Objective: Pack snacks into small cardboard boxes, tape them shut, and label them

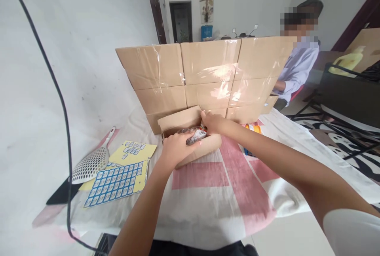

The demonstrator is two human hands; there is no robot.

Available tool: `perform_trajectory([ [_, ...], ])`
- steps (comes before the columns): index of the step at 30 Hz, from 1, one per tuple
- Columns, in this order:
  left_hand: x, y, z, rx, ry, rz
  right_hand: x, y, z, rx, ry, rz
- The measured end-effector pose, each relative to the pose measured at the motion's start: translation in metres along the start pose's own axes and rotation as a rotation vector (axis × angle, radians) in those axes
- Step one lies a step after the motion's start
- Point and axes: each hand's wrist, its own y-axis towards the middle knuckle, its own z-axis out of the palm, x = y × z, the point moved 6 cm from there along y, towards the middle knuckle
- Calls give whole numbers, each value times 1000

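A small open cardboard box (196,154) sits on the cloth-covered table, its far flap raised. Inside it lies a clear plastic packet (196,135) with printed markings and a bit of orange; its contents are hard to make out. My left hand (178,147) lies over the box's left part, fingers stretched across the packet and thumb toward the near wall. At the right end, my right hand (212,123) reaches in with fingers curled at the packet's orange end, partly hidden by the box and the hand itself.
Taped cartons (208,64) form a wall behind the box. To the left lie sticker sheets (115,182), a white perforated skimmer (92,165) and a hanging black cable (63,113). An orange-and-blue tape dispenser (252,129) is partly behind my right arm. A person (301,62) sits at right.
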Motion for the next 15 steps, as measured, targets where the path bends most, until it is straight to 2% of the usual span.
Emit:
perform_trajectory([
  [5,8,-3,-2,-1,-33,15,3,-5,-12,89,18,-47],
  [9,3,-1,-1,8,-47,31,3,-8,-23,220,71,-55],
  [12,-7,-1,2,3,-43,48,-13,-12,-29,312,159,-60],
  [15,-10,-5,3,-19,-85,65,-38,-20,-28,272,346,-115],
])
